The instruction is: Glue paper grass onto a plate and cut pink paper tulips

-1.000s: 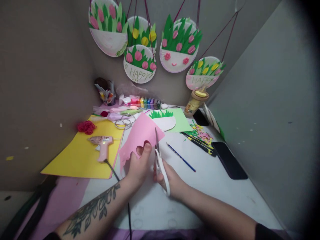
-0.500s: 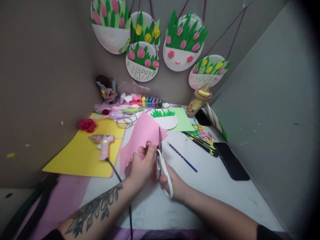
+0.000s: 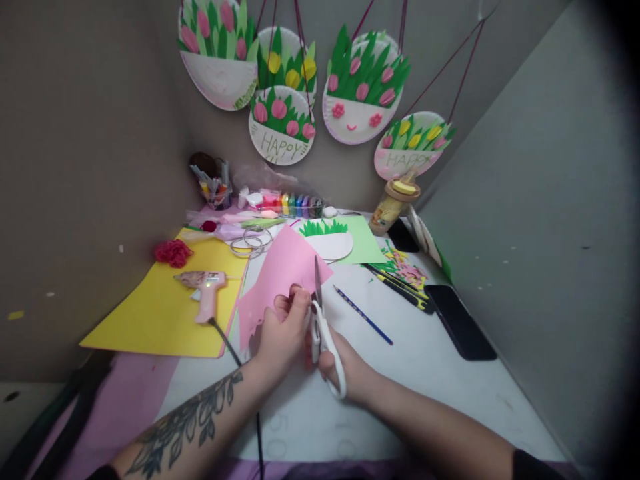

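My left hand (image 3: 285, 323) is closed on a sheet of pink paper (image 3: 283, 260), pinching it near its lower right part; the sheet's lower left edge is ragged. White-handled scissors (image 3: 327, 340) are in my right hand (image 3: 350, 367), thumb and fingers at the loops. Their blades point away from me and lie against the pink paper just right of my left fingertips. My fingers partly hide where blades and paper meet. Beyond the sheet lies a white paper-plate piece (image 3: 330, 247) with green paper grass along its top.
A pink glue gun (image 3: 207, 293) lies on yellow paper (image 3: 145, 313), its black cord running toward me. Right of my hands are a blue pencil (image 3: 365, 317), box cutters (image 3: 400, 290), paper scraps (image 3: 405, 267) and a phone (image 3: 460, 323). A lidded cup (image 3: 393, 207) stands behind.
The whole view has shifted slightly. My hands, the scissors and the pink paper hold nearly the same positions relative to each other.
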A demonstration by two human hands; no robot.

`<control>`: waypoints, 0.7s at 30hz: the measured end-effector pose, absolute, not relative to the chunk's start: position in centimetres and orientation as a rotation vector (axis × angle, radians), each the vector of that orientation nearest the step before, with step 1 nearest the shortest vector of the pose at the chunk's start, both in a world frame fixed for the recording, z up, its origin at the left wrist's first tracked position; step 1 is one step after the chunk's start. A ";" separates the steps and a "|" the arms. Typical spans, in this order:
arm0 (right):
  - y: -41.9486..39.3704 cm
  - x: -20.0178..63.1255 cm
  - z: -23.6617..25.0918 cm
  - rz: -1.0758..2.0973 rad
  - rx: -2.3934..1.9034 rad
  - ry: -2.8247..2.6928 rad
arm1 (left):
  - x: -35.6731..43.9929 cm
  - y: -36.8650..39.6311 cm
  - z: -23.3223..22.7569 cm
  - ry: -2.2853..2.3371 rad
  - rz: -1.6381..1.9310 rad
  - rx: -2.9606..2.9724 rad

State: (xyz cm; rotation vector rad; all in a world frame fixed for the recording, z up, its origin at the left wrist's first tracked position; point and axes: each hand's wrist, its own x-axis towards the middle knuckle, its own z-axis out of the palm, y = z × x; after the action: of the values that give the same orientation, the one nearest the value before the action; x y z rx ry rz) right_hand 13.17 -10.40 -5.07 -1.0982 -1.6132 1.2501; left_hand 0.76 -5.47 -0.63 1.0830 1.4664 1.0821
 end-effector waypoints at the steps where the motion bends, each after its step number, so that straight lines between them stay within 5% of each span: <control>1: -10.4 13.2 -5.0 1.255 -1.107 -1.615 | 0.8 -5.4 -0.7 1.449 1.096 1.073; 21: -10.3 14.5 -5.6 1.412 -1.122 -1.578 | 0.6 -5.2 -1.8 1.338 1.212 1.001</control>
State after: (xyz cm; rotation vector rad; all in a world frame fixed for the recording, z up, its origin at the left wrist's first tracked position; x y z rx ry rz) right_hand 14.46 -10.30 -5.61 -1.1221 -1.5778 1.4120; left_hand 0.59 -5.22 -1.78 1.0009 1.3384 1.2123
